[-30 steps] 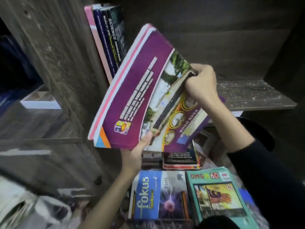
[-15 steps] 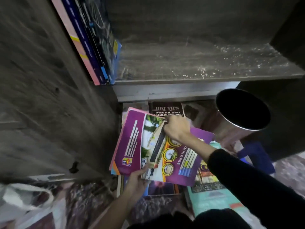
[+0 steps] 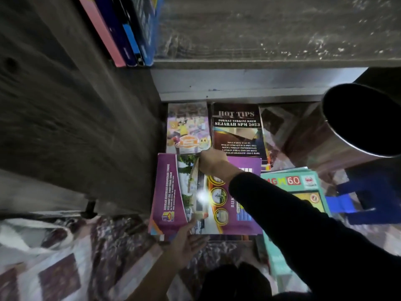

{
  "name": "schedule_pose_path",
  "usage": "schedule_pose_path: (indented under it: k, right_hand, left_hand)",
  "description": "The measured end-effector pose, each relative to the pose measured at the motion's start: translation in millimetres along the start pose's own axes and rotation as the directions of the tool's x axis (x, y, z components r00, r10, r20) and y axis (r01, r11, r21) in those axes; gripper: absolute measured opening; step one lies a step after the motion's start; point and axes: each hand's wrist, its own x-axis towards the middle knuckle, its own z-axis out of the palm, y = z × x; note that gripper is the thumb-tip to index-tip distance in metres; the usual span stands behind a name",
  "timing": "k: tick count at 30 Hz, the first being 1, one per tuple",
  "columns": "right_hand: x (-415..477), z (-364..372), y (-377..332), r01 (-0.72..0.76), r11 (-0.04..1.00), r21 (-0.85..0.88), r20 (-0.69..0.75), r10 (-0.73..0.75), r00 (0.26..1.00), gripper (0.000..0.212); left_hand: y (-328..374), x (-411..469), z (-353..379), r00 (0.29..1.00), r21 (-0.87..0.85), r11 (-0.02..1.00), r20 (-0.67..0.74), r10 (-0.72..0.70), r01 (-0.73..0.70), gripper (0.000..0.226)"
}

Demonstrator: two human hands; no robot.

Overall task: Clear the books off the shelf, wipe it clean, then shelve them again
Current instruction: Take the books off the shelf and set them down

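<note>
The purple book [image 3: 169, 192] is gripped at its far edge by the curled fingers of the right hand [image 3: 211, 160]. Its near edge is touched by the thumb of the left hand [image 3: 186, 244], the fingers loosely spread. It is laid flat, with a black book [image 3: 236, 127] just beyond the right fingertips.

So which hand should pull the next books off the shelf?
Left, probably. The left hand lies open, only touching the near edge of the purple book, and the shelved books stand on that side. The right hand is nearer them but grips that book's far edge.
</note>
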Motion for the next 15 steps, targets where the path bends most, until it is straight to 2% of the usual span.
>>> schedule_pose_path:
  k: [3,6,10,13,15]
  right_hand:
    - [5,13,5,0.059,0.998,0.023,0.107,-0.061,0.992,0.043]
    - [2,19,11,0.153,0.988,0.001,0.114,-0.152,0.982,0.053]
    - [-1,17,14,0.172,0.983,-0.067,0.087,-0.166,0.982,0.065]
    - [-7,9,19,0.170,0.983,-0.070,0.052,-0.167,0.985,0.057]
    - [-12,-2,23,0.158,0.986,-0.046,0.009,-0.157,0.987,0.046]
  left_hand:
    - [1,11,-6,0.998,0.097,0.994,0.005,-0.060,0.059,0.027]
    - [5,13,-12,0.987,0.248,0.956,-0.010,-0.161,0.158,0.063]
    - [19,7,-25,0.964,0.531,0.816,-0.003,-0.266,0.227,0.086]
    - [27,2,-32,0.942,0.658,0.716,0.031,-0.334,0.233,0.076]
    - [31,-1,-32,0.966,0.687,0.706,0.023,-0.259,0.173,0.050]
